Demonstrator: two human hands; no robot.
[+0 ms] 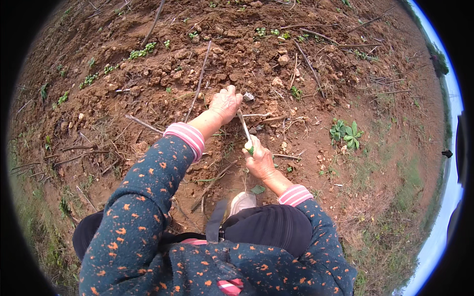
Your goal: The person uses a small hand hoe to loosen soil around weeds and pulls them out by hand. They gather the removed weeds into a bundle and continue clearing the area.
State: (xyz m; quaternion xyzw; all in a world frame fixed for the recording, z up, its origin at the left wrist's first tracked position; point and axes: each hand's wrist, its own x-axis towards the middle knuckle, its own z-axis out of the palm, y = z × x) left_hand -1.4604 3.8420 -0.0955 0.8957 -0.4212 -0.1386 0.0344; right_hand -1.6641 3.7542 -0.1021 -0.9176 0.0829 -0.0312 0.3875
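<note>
My right hand [262, 158] is closed around the handle of a hand tool [244, 127]. Its handle end is yellowish with a green part, and a slim pale shaft runs up from it towards my left hand. What the far end of the shaft looks like is hidden beside that hand. Low over the loose reddish-brown soil [255, 59], my left hand [226, 103] has its fingers curled downward; whether they hold anything is hidden. A thin pale stick [255, 115] lies just right of it, near a small grey-white stone [248, 97].
Dry stalks lie about, one [200, 79] just left of my left hand and another [311, 70] further right. A leafy green plant [351, 135] grows at the right. Clods and small seedlings [142, 51] dot the ground ahead. My pale shoe [242, 202] stands below my hands.
</note>
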